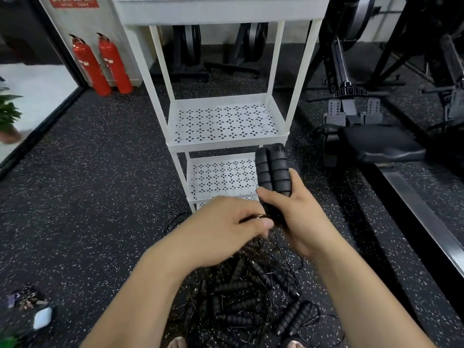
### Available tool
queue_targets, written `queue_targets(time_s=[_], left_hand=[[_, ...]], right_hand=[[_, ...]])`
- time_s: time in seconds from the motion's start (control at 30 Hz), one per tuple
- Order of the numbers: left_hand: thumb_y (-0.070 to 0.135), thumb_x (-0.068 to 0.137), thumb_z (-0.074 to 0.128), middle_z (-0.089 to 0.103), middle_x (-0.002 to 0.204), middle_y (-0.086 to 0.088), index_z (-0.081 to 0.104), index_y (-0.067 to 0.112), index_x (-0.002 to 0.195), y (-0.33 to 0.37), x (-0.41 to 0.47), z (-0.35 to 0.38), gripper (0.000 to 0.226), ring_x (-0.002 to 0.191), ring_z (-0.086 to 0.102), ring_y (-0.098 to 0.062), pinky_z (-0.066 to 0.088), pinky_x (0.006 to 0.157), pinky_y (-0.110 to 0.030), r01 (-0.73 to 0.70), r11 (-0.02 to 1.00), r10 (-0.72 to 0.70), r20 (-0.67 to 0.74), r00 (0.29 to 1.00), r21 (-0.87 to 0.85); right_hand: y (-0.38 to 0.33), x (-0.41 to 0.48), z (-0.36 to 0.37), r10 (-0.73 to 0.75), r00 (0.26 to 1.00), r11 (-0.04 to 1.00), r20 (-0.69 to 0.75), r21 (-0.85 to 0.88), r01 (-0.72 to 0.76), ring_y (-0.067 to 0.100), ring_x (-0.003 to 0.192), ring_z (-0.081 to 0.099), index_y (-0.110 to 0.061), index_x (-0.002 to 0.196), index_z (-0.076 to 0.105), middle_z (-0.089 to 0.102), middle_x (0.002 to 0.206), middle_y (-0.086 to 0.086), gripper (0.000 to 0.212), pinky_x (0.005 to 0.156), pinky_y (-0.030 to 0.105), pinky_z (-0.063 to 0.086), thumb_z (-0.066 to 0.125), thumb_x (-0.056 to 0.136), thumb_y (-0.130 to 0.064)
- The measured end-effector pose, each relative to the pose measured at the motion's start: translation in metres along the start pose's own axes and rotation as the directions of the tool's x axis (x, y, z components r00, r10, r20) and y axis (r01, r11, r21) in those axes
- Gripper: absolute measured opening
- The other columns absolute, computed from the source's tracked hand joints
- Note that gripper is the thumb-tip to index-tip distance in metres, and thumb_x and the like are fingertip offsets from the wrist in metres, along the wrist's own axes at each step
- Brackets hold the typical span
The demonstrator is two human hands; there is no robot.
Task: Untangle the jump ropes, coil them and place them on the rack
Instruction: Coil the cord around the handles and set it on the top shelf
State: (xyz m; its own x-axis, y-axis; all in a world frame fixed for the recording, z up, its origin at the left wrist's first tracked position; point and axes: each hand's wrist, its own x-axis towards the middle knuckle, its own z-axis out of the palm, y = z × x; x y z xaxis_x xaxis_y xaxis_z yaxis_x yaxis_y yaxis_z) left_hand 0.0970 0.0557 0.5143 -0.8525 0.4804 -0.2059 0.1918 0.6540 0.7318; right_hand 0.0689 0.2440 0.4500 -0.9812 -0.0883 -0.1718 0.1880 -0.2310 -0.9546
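Gripping the two black ribbed foam handles (272,172) before the white perforated metal rack (226,146), steady your right hand (298,219); let your left hand (226,229), pinching the thin dark cord (256,216), wind small even loops.

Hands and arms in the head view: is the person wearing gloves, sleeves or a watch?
No. The left hand and right hand are bare, without gloves. The left forearm and right forearm are uncovered as far as the frame shows: no sleeves, watch or wristband.

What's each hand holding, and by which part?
Right hand grips two black jump-rope handles together at their lower ends. Left hand pinches the cord by their base.
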Motion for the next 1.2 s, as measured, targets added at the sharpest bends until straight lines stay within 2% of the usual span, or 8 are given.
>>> queue_targets(time_s=[0.13,0.3,0.5,0.7,0.83,1.03,1.1,1.2], left_hand=[[0.048,0.097,0.072,0.061,0.065,0.015,0.077,0.032,0.085,-0.014,-0.004,-0.013,0.020,0.059,0.049,-0.003,0.038,0.066,-0.029,-0.014,0.984,-0.012,-0.144,0.989,-0.177],[0.032,0.084,0.088,0.056,0.057,0.016,0.077,0.022,0.074,-0.025,-0.007,-0.029,0.019,0.054,0.044,-0.001,0.035,0.057,-0.015,-0.087,0.954,-0.014,-0.331,0.943,-0.287],[0.040,0.074,0.088,0.053,0.058,-0.004,0.077,0.018,0.075,-0.041,-0.009,-0.037,0.024,0.055,0.037,-0.009,0.031,0.055,-0.022,-0.146,0.930,-0.027,-0.458,0.888,-0.338],[0.039,0.060,0.099,0.048,0.056,-0.006,0.071,0.016,0.073,-0.048,-0.003,-0.034,0.039,0.055,0.032,-0.017,0.025,0.057,-0.030,-0.149,0.918,-0.064,-0.508,0.859,-0.368],[0.033,0.065,0.100,0.053,0.061,-0.009,0.072,0.011,0.076,-0.060,0.001,-0.034,0.037,0.056,0.034,-0.014,0.029,0.055,-0.027,-0.081,0.917,-0.096,-0.411,0.906,-0.391],[0.024,0.084,0.086,0.069,0.072,-0.006,0.077,0.017,0.074,-0.068,0.016,-0.021,0.015,0.067,0.057,-0.013,0.046,0.062,-0.025,0.012,0.859,-0.162,-0.248,0.955,-0.512],[0.001,0.097,0.066,0.073,0.074,0.003,0.077,0.021,0.072,-0.064,0.020,-0.013,0.034,0.070,0.064,-0.011,0.053,0.066,-0.023,0.068,0.838,-0.210,-0.206,0.956,-0.541],[0.000,0.104,0.051,0.075,0.073,0.006,0.075,0.020,0.075,-0.061,0.028,0.002,0.043,0.076,0.066,-0.010,0.060,0.079,-0.035,0.129,0.889,-0.257,-0.245,0.935,-0.438]], right_hand=[[-0.001,-0.005,0.004,0.054,0.992,0.996,0.115,-0.070,-0.046,0.036,0.089,0.067,-0.024,0.128,0.058,0.067,0.121,0.023,0.037,0.067,0.048,0.062,0.074,0.100,-0.008],[-0.006,-0.017,0.009,0.136,0.927,0.990,0.350,-0.071,-0.119,0.023,0.069,0.060,-0.029,0.143,0.055,0.065,0.102,0.009,0.046,0.046,0.026,0.036,0.067,0.104,-0.009],[-0.008,-0.022,0.014,0.207,0.870,0.978,0.447,-0.063,-0.201,0.024,0.063,0.053,-0.027,0.142,0.058,0.062,0.105,0.019,0.044,0.039,0.019,0.031,0.071,0.103,-0.042],[-0.019,-0.032,0.018,0.446,0.773,0.778,0.452,-0.623,-0.084,0.013,0.053,0.056,-0.017,0.126,0.053,0.067,0.067,-0.006,0.049,0.045,0.025,0.038,0.087,0.091,-0.017],[-0.036,-0.041,0.018,0.545,0.702,0.675,0.458,-0.737,-0.042,0.011,0.056,0.057,-0.026,0.125,0.048,0.067,0.069,0.000,0.049,0.045,0.024,0.039,0.083,0.092,-0.013],[-0.056,-0.046,0.012,0.426,0.789,0.704,0.444,-0.710,0.020,0.017,0.050,0.048,-0.023,0.121,0.051,0.069,0.071,0.013,0.048,0.044,0.027,0.035,0.086,0.089,-0.017],[-0.059,-0.047,0.010,0.365,0.829,0.732,0.424,-0.681,0.026,0.019,0.048,0.047,-0.026,0.113,0.050,0.069,0.070,0.011,0.045,0.044,0.027,0.034,0.087,0.088,-0.016],[-0.063,-0.047,0.007,0.250,0.891,0.793,0.380,-0.608,0.037,0.021,0.051,0.045,-0.029,0.112,0.046,0.069,0.068,0.008,0.051,0.044,0.027,0.034,0.089,0.087,-0.016]])
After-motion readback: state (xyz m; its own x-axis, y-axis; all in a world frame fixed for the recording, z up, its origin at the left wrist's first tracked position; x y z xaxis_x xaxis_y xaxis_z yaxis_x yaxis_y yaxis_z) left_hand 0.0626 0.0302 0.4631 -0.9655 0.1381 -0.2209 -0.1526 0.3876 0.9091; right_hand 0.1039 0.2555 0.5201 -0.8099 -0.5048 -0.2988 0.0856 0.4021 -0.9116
